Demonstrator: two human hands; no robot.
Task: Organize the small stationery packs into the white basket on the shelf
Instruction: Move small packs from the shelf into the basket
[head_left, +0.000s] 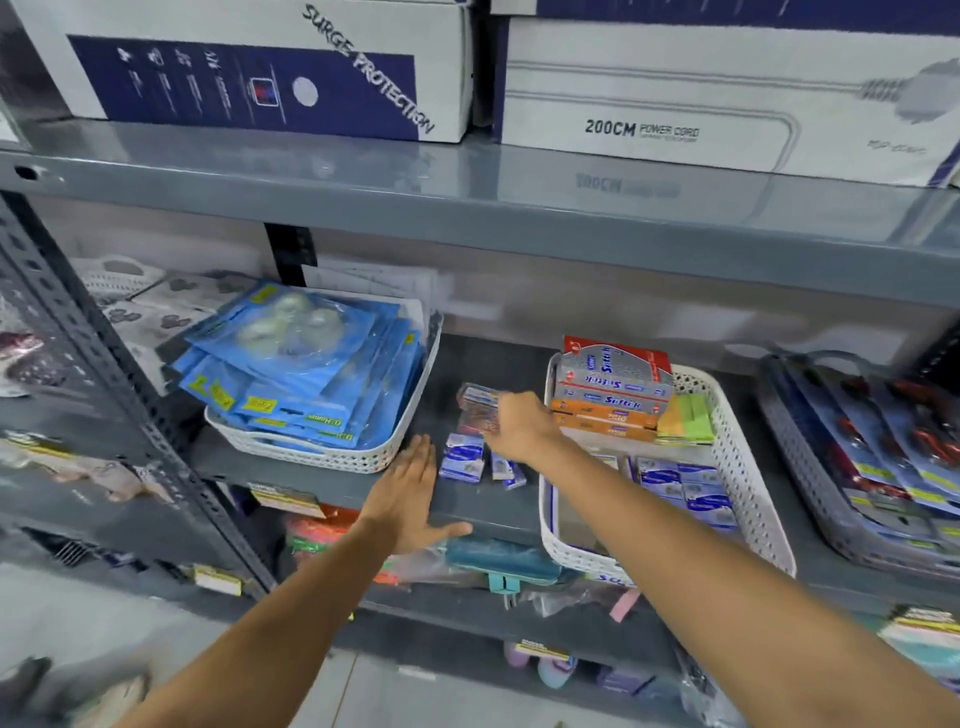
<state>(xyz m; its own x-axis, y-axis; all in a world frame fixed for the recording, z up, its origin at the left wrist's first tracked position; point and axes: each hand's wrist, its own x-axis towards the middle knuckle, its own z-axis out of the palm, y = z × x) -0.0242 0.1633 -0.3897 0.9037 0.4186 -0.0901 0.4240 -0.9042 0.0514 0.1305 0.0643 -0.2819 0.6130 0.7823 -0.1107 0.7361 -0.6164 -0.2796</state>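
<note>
Small blue-and-white stationery packs (462, 457) lie loose on the grey shelf (467, 374) between two baskets. Behind them sit clear packs with red contents (475, 402). My right hand (519, 423) reaches over these clear packs with fingers curled on them; the grip itself is partly hidden. My left hand (410, 493) is flat and open at the shelf's front edge, holding nothing, just left of the blue packs. The white basket (748, 467) on the right holds more blue packs, stacked orange and grey boxes (610, 397) and green sticky notes (688, 418).
A second white basket (311, 452) at the left is piled with blue flat packets. A grey tray (810, 467) of carded items stands at the far right. Large boxes (675, 93) sit on the shelf above. The lower shelf holds mixed goods.
</note>
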